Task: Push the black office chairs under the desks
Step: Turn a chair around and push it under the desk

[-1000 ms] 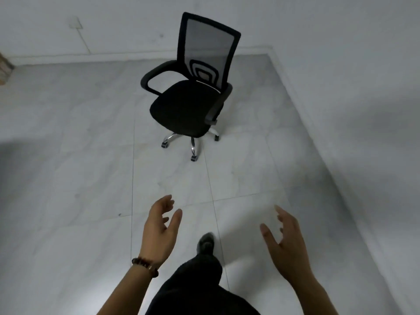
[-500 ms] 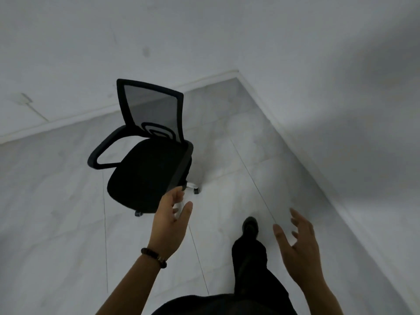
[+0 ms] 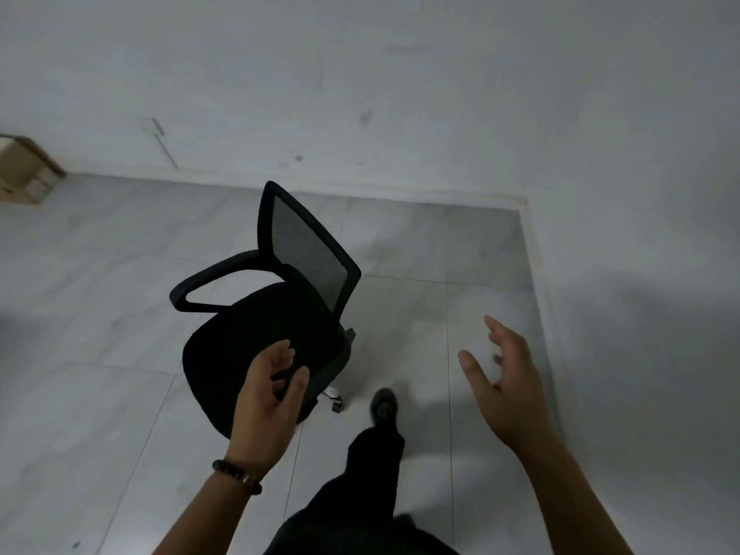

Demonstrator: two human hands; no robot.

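Observation:
A black office chair (image 3: 256, 338) with a mesh back and curved armrests stands on the tiled floor close in front of me, its seat facing left. My left hand (image 3: 268, 406), with a bead bracelet on the wrist, hovers over the near right edge of the seat, fingers apart, holding nothing. Whether it touches the chair I cannot tell. My right hand (image 3: 504, 382) is raised to the right of the chair, fingers spread, well apart from it. No desk is in view.
White walls meet in a corner (image 3: 524, 202) at the back right, close behind the chair. A cardboard box (image 3: 24, 170) sits by the wall at far left. My dark trouser leg and shoe (image 3: 382, 406) step forward just right of the chair's castors.
I have walked up to the chair and the view has swung left. The chair now sits right under my left hand, and both hands are raised higher.

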